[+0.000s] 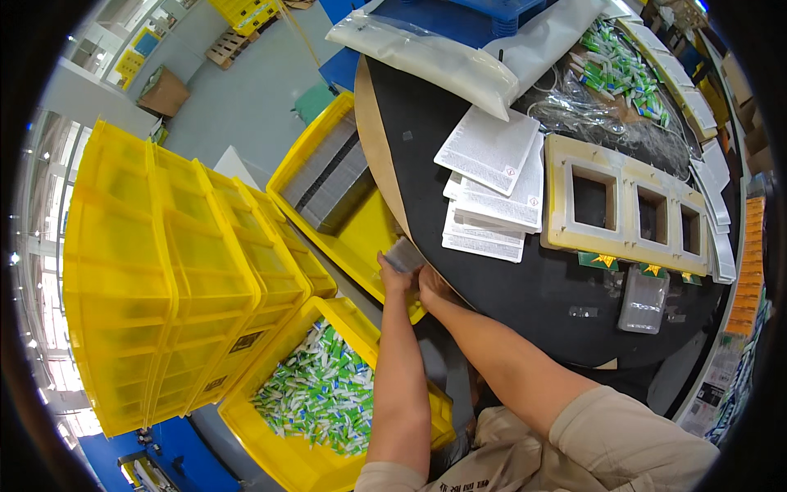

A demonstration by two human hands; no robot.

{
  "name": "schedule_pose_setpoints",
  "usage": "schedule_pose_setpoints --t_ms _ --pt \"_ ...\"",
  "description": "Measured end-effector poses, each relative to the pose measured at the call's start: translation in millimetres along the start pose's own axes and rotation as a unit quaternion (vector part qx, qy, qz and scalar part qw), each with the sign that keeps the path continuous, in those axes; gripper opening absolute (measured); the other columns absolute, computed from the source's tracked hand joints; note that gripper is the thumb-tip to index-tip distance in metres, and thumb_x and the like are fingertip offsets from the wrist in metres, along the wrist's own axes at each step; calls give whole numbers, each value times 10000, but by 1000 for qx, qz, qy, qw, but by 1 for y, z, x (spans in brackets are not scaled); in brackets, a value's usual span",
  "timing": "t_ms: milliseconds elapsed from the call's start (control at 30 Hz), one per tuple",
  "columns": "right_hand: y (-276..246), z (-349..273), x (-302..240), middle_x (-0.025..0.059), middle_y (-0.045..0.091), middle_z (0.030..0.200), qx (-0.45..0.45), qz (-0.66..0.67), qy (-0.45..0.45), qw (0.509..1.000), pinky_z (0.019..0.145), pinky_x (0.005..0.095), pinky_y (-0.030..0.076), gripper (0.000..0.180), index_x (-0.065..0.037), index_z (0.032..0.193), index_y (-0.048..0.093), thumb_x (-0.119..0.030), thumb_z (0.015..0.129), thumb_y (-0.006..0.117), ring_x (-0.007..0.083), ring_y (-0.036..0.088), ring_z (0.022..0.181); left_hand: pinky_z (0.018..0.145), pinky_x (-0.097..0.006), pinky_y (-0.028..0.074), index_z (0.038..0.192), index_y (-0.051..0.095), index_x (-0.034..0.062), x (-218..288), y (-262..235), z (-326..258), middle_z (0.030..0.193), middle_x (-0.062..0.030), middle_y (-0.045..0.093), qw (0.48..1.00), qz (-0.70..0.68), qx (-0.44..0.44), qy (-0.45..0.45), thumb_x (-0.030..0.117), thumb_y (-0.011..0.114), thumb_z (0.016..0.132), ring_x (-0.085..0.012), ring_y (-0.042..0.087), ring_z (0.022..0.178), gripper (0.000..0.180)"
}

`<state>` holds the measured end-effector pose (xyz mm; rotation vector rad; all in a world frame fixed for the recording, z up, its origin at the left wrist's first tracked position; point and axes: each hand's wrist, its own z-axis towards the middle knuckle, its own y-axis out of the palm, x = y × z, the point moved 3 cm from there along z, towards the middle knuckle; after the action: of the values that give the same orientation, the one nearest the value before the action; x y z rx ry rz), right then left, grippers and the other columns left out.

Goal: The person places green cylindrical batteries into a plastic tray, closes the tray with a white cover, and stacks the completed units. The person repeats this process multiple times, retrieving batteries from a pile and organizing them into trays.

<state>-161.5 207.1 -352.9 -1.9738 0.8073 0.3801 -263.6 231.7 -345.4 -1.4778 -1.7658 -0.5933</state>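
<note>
A small stack of clear plastic blister shells (403,256) is between my hands at the near end of a yellow bin (361,238), close to the table's curved edge. My left hand (395,277) is closed around its left side, thumb along the edge. At the stack's near right corner is my right hand (432,287), curled against it, its fingers partly hidden. Rows of similar grey-looking shells (334,176) stand packed in the far part of the same bin.
Another yellow bin (324,307), full of small green-and-white tubes (324,385), stands near left beside stacked yellow crates (180,271). On the black round table (426,156) lie printed white cards (496,180), a cream frame with square openings (627,205) and a clear shell stack (645,302).
</note>
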Motion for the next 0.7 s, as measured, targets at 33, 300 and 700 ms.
schedule_pose_setpoints --t_ms 33,300,700 --pt "-3 -2 -1 346 394 1474 -5 -7 -5 1000 1140 511 357 923 46 1527 235 -191 827 788 481 401 1372 1041 -438 488 1612 116 131 0 -5 0 1514 -207 447 1000 -21 10 -19 216 946 675 -354 536 1301 1255" --pt "-52 -47 -34 373 337 1517 -41 -119 -73 989 1179 515 320 1081 50 1573 148 -234 789 837 510 338 1421 1054 -462 462 1460 434 7 37 -25 -30 1332 -250 561 908 291 234 191 137 924 703 -418 533 1265 911" --pt "-168 -172 -74 325 465 1443 -61 167 -203 963 1153 454 382 1170 122 1480 339 -419 637 942 439 464 1362 1059 -371 437 1382 539 -21 103 -49 -236 1349 -143 577 985 -93 34 141 231 675 995 -275 565 1207 481"
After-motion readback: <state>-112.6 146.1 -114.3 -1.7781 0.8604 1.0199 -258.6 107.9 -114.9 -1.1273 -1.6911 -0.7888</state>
